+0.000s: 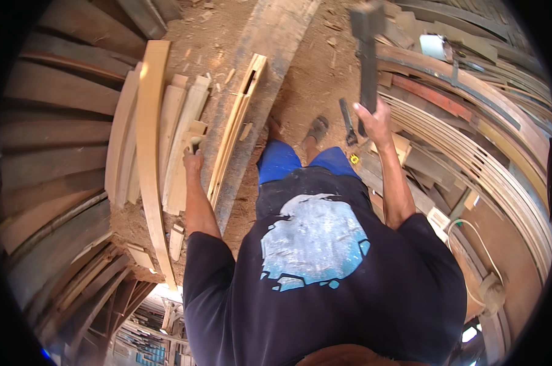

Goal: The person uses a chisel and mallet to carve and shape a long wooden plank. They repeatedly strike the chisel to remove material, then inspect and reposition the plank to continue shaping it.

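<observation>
My right hand [376,122] is raised, its fingers wrapped round the lower handle of a dark hammer [367,67] whose blocky head points away from me. My left hand [193,161] closes on a short tool with a rounded pale handle end [195,144]; its lower part is hidden. That hand is just left of a long pale wooden piece [232,143] with a slot cut near its far end. The piece lies lengthwise on a worn plank bench [270,46]. Beside my left hand are several pale boards [181,143].
A long curved board [151,122] leans at the left, before stacked dark planks [62,91]. A dark hand tool [348,122] and a yellow tape measure [354,159] lie near my right leg. Stacked timber strips [471,140] and a white container [433,46] stand at the right.
</observation>
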The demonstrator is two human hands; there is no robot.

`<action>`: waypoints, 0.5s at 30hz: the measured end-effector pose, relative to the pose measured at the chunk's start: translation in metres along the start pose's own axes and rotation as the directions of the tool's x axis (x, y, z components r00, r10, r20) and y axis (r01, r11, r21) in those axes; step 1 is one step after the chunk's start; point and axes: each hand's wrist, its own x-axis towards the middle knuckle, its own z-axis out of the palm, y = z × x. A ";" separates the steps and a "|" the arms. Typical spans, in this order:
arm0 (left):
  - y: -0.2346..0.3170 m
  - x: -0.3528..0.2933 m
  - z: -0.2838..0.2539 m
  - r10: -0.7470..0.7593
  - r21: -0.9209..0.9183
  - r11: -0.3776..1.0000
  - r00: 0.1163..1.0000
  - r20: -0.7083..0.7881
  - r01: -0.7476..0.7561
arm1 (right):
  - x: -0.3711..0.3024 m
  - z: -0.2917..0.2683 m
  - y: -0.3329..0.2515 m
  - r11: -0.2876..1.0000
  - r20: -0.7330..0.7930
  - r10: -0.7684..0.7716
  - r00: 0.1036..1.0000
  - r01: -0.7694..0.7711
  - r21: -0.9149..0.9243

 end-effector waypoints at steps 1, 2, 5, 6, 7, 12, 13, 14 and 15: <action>-0.002 0.000 0.003 -0.030 0.023 0.999 0.995 -0.090 0.032 | -0.006 0.002 0.011 0.997 -0.036 0.004 0.999 -0.002 0.074; -0.001 -0.006 0.001 -0.058 0.010 0.998 0.992 -0.109 0.059 | -0.006 -0.001 0.007 0.987 -0.068 -0.013 0.998 0.024 0.156; 0.029 -0.043 -0.016 -0.081 -0.201 0.979 0.977 -0.196 0.041 | 0.019 -0.015 0.019 0.990 -0.119 -0.064 0.991 0.078 0.115; 0.041 -0.064 -0.021 -0.064 -0.260 0.966 0.969 -0.238 0.000 | 0.028 -0.020 0.029 0.997 -0.023 -0.008 1.000 0.010 0.071; 0.058 -0.087 -0.026 -0.097 -0.382 0.924 0.968 -0.231 0.001 | 0.033 -0.023 0.046 0.998 0.056 0.052 0.997 -0.052 0.016; 0.109 -0.204 -0.037 0.287 0.152 0.957 0.889 -0.356 -0.248 | 0.017 0.002 0.158 0.953 0.296 0.038 0.954 0.055 -0.299; 0.102 -0.207 -0.029 0.316 0.168 0.948 0.858 -0.406 -0.270 | 0.019 0.011 0.194 0.882 0.329 -0.111 0.938 0.246 -0.403; 0.091 -0.204 -0.018 0.341 0.188 0.940 0.825 -0.452 -0.285 | 0.014 0.018 0.195 0.873 0.464 0.063 0.884 0.176 -0.455; 0.088 -0.197 -0.009 0.375 0.211 0.927 0.790 -0.485 -0.310 | 0.012 0.022 0.192 0.841 0.556 0.249 0.793 0.107 -0.530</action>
